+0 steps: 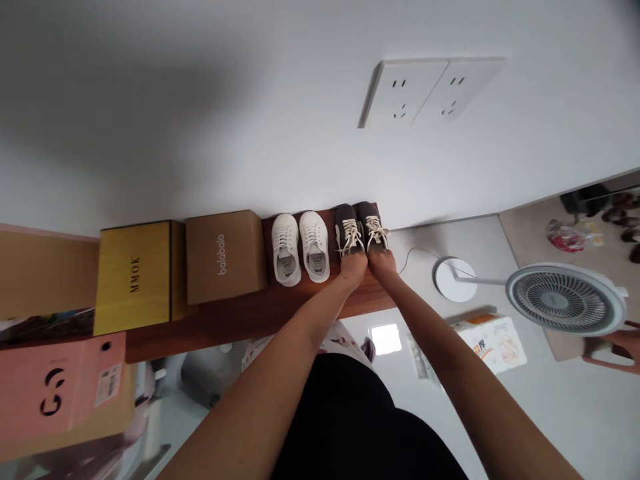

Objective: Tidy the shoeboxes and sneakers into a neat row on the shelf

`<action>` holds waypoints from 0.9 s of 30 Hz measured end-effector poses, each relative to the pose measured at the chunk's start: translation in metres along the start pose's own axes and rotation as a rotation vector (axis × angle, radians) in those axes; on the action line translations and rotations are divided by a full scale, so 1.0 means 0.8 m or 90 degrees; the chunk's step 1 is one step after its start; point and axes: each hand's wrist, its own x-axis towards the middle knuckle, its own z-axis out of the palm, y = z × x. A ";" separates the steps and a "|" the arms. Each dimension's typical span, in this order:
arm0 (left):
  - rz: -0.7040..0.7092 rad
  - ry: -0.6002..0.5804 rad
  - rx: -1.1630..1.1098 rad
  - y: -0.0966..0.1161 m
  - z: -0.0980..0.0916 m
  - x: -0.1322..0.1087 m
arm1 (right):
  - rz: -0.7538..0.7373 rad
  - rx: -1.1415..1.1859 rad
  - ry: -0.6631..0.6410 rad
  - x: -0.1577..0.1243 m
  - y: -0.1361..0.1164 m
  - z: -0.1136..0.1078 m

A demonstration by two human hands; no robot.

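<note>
A pair of dark sneakers with cream laces stands side by side at the right end of a reddish-brown wooden bench (pixel 225 323), toes towards the wall. My left hand (pixel 354 265) is closed on the heel of the left dark sneaker (pixel 346 217). The heel of the right dark sneaker (pixel 369 215) is in my right hand (pixel 382 261). Part of the fingers of both hands is hidden in the shoe openings. Just to the left, two white sneakers, one (pixel 285 233) beside the other (pixel 313 233), also point at the wall.
A brown shoebox (pixel 225 257), a yellow shoebox (pixel 133 280) and a pink box (pixel 55 387) are at the left. Wall sockets (pixel 425 90) are above. On the right floor stand a fan (pixel 563 300) and a white package (pixel 493 343).
</note>
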 end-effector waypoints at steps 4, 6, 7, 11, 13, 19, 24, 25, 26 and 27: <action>0.076 0.065 -0.057 -0.015 -0.020 -0.033 | 0.056 0.040 0.080 -0.022 -0.009 -0.014; 0.097 0.096 -0.153 -0.041 -0.031 -0.064 | 0.069 0.119 0.129 -0.037 -0.018 -0.022; 0.093 0.101 -0.215 -0.059 -0.036 -0.083 | 0.064 0.177 0.150 -0.044 -0.025 -0.025; -0.029 0.080 -0.441 -0.154 -0.035 -0.183 | 0.040 0.515 0.143 -0.078 -0.081 -0.021; -0.131 0.085 -0.571 -0.209 -0.021 -0.237 | 0.067 0.706 0.041 -0.100 -0.128 -0.010; -0.622 0.305 -1.250 -0.398 0.006 -0.358 | 0.216 1.092 -0.411 -0.148 -0.307 0.035; -0.752 0.617 -1.290 -0.539 -0.027 -0.391 | 0.439 1.269 -0.345 -0.105 -0.430 0.038; -0.735 0.621 -1.279 -0.557 -0.032 -0.391 | 0.466 1.301 -0.306 -0.091 -0.448 0.037; -0.715 0.615 -1.274 -0.571 -0.037 -0.391 | 0.479 1.327 -0.276 -0.077 -0.463 0.035; -0.697 0.605 -1.277 -0.581 -0.040 -0.390 | 0.477 1.348 -0.250 -0.065 -0.475 0.033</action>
